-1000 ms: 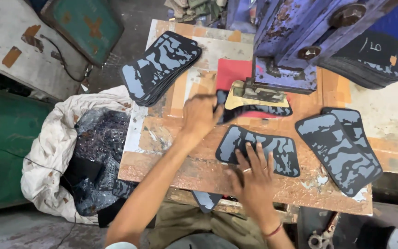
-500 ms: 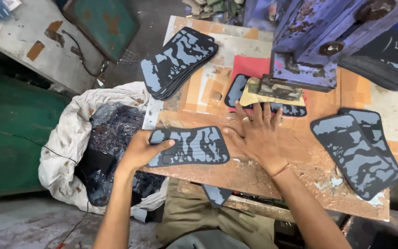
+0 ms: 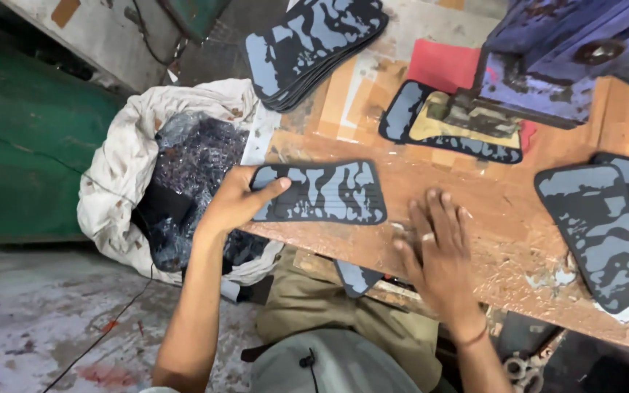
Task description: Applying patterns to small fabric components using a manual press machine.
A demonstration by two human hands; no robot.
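Observation:
My left hand (image 3: 236,198) grips the left end of a flat rectangular piece (image 3: 323,192) with a blue-grey and black camouflage pattern, held at the left edge of the wooden bench (image 3: 504,218). My right hand (image 3: 440,251) lies flat on the bench top with fingers spread, holding nothing, a little right of the piece. Another camouflage piece (image 3: 445,127) lies under the yellow die of the blue press (image 3: 547,58), on a red pad (image 3: 442,64).
A stack of camouflage pieces (image 3: 313,40) sits at the bench's far left; a second stack (image 3: 613,225) lies at the right. A white sack (image 3: 176,167) with dark scraps stands on the floor to the left. A green panel (image 3: 23,160) is beyond it.
My left hand took the camouflage piece and drew it left toward the bench edge. My right hand slid back toward me and to the right, off the piece.

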